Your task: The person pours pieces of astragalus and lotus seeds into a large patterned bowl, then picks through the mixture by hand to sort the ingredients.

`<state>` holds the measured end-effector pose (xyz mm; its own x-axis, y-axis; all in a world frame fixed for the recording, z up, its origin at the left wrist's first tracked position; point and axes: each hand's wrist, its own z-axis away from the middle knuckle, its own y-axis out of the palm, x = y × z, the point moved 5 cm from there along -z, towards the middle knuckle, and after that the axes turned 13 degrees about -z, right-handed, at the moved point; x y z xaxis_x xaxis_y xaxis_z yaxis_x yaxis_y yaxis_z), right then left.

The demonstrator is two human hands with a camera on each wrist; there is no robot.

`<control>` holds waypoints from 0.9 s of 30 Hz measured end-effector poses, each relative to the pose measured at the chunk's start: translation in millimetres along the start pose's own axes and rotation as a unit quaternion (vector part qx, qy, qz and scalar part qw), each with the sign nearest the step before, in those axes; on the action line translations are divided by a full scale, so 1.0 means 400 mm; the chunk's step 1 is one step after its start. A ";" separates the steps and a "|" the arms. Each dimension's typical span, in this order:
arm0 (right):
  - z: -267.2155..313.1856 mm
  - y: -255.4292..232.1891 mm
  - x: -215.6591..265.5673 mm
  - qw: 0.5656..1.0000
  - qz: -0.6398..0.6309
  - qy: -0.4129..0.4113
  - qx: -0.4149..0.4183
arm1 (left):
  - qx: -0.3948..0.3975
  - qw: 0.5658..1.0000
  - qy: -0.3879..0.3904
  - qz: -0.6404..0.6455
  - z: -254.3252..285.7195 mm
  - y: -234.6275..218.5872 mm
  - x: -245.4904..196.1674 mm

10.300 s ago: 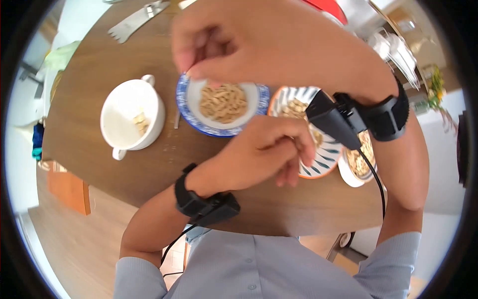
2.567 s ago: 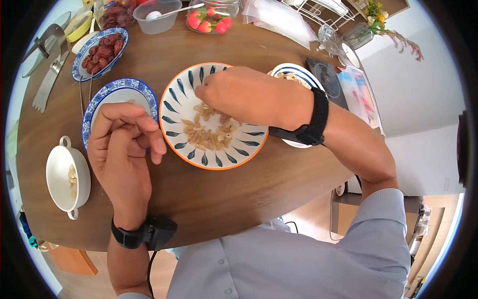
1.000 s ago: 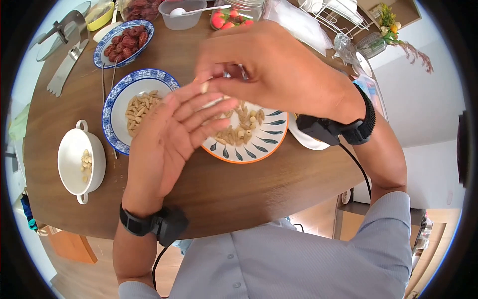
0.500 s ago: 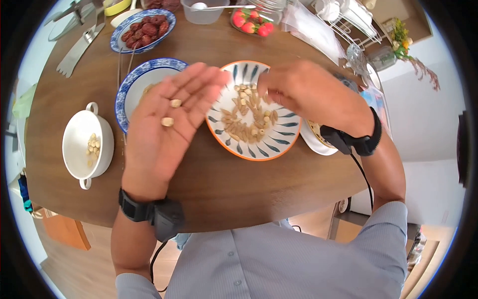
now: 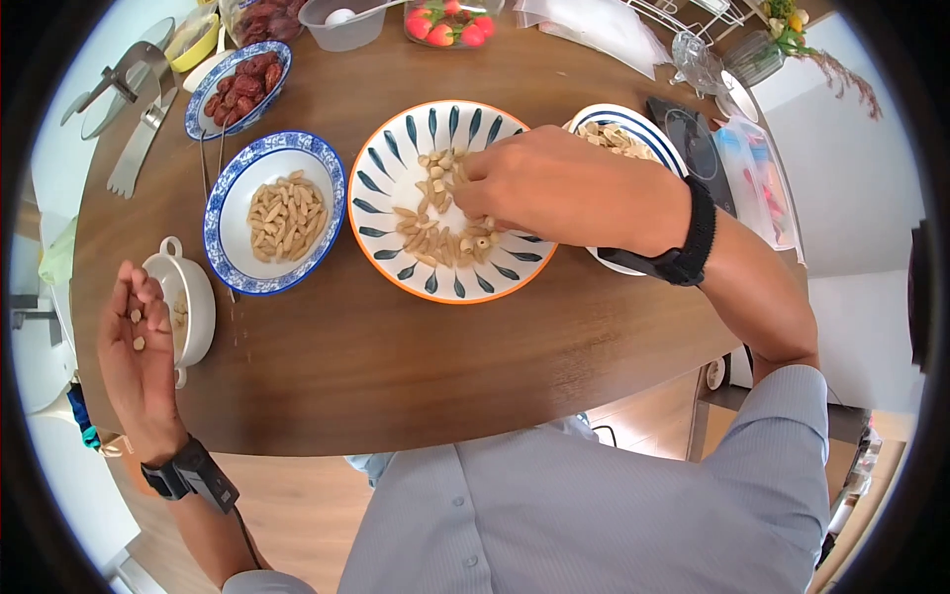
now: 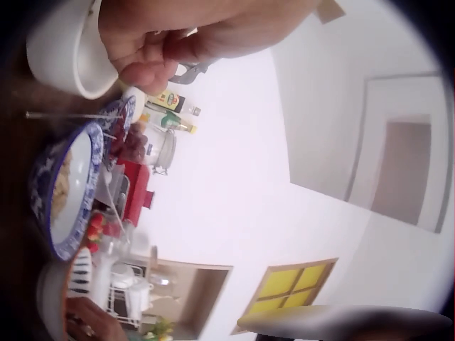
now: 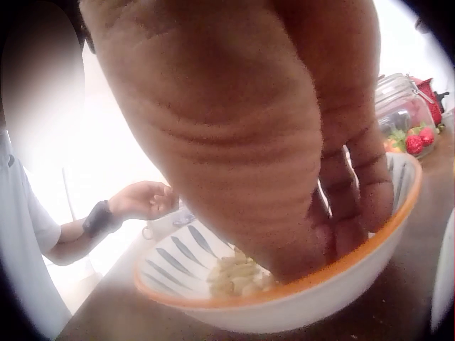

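Note:
Over the left edge of the white two-handled bowl (image 5: 201, 307), the left hand (image 5: 143, 361) is palm up, fingers loosely bent. Two small pale pieces (image 5: 139, 343) rest on it. In the head view the right hand (image 5: 584, 193) reaches down into the orange-rimmed plate (image 5: 460, 287), over long beige pieces and rounder pale ones (image 5: 445, 247). The right wrist view shows this hand (image 7: 242, 142) with fingers pointing down inside the rim; the fingertips and anything between them are hidden. Left of the plate, a blue-rimmed bowl (image 5: 223, 252) holds long beige pieces.
Behind are a bowl of dark red dates (image 5: 237, 89), a clear tub (image 5: 341, 30) with a spoon and a jar of strawberries (image 5: 450, 25). A striped bowl (image 5: 668, 148) of pale slices stands partly behind the right forearm. Metal tongs (image 5: 139, 153) lie at the far left.
From in front of the blue-rimmed bowl, the left hand has moved left and down to the white bowl, carrying its two pieces. The right hand has lowered into the plate.

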<state>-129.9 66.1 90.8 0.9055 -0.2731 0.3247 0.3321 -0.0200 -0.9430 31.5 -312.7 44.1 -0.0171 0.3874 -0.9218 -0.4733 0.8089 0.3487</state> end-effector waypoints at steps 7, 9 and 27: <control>0.006 0.024 -0.023 0.999 -0.004 -0.027 -0.019 | -0.003 0.989 -0.043 -0.139 -0.027 -0.056 -0.007; 0.009 0.027 -0.026 1.000 0.003 -0.026 -0.015 | 0.000 0.986 -0.047 -0.159 -0.029 -0.047 -0.010; -0.053 -0.094 0.028 0.984 -0.118 -0.062 -0.118 | -0.052 0.913 0.092 -0.395 0.071 -0.009 -0.072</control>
<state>-138.0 43.3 128.2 0.8409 -0.1154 0.5287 0.4789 -0.2963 -0.8264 58.7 -314.2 74.1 0.2226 -0.3864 -0.8951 -0.4827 0.7540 -0.4456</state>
